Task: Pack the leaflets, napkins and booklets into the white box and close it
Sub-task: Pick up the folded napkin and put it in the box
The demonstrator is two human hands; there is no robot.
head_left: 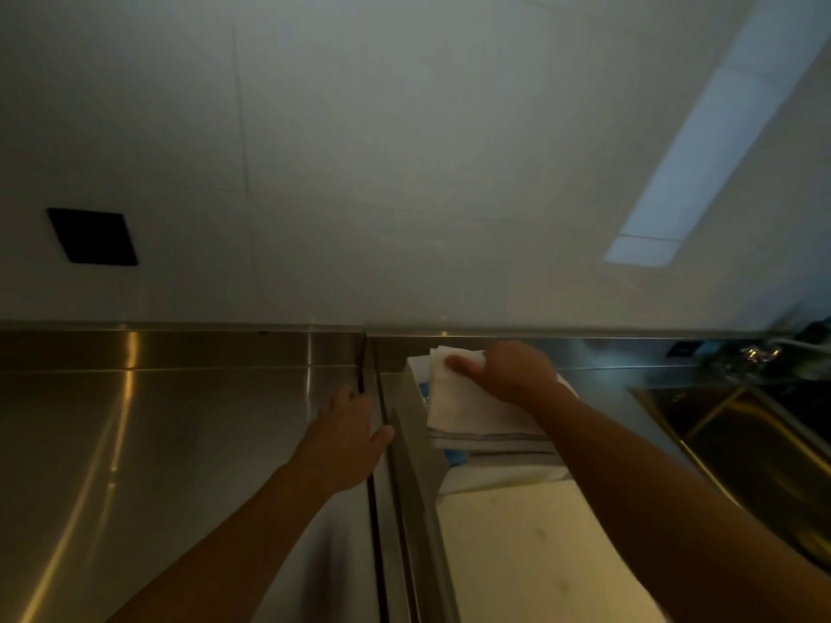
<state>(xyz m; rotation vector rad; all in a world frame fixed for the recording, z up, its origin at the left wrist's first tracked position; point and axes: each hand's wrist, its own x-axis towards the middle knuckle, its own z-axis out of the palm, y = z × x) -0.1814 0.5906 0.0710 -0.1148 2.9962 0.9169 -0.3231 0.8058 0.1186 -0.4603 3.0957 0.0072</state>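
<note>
A stack of white napkins (454, 397) lies at the far end of the white box (416, 424), and my right hand (508, 373) grips it from above, thumb on top. Under the stack a bit of blue (454, 458) shows, and a white sheet (530, 555) covers the near part of the box. My left hand (346, 438) rests flat with fingers apart on the steel counter (157, 442), just left of the box's side wall. The box's lid is not clearly visible.
The steel counter runs along a white tiled wall (404, 173) with a black square panel (92, 236) at left. A seam (373, 442) splits the counter beside the box. A steel sink (742, 442) with a tap (760, 353) lies at right.
</note>
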